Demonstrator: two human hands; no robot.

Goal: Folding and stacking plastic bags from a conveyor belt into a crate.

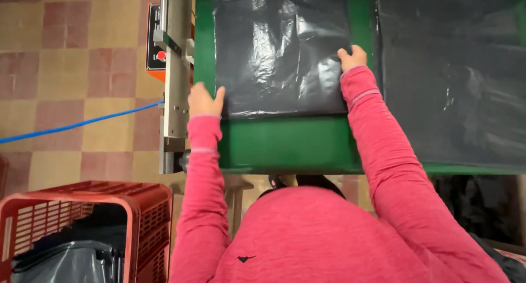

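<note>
Across the top of the view runs a green table point(285, 146), its flat bed carrying a sheet of black plastic, and everything the hands do happens on the near part of that bed. On it lies the black plastic bag point(279, 53), spread flat though wrinkled and shiny; its near edge runs left to right just ahead of the bare green strip, and its long axis appears to run away from the person, up out of the picture, so the far end cannot be seen. A second black sheet point(455, 75) lies to the right, past a narrow green gap.

Both arms in pink sleeves reach forward to the bag's two sides. The right hand point(352, 58) is farther up, at the bag's right edge, fingers curled down onto the plastic; whether it pinches the film or only presses on it, I cannot tell. The left hand point(204, 101) sits nearer the body, at the bag's near left corner, fingers together and flat, thumb touching the bag's edge, gripping nothing that shows.

Left of the table stands a grey metal machine column point(176, 69) with a red button, a blue cable point(76, 124) running to it. A red plastic crate point(93, 217) holding more bags stands on the tiled floor point(66, 53).
</note>
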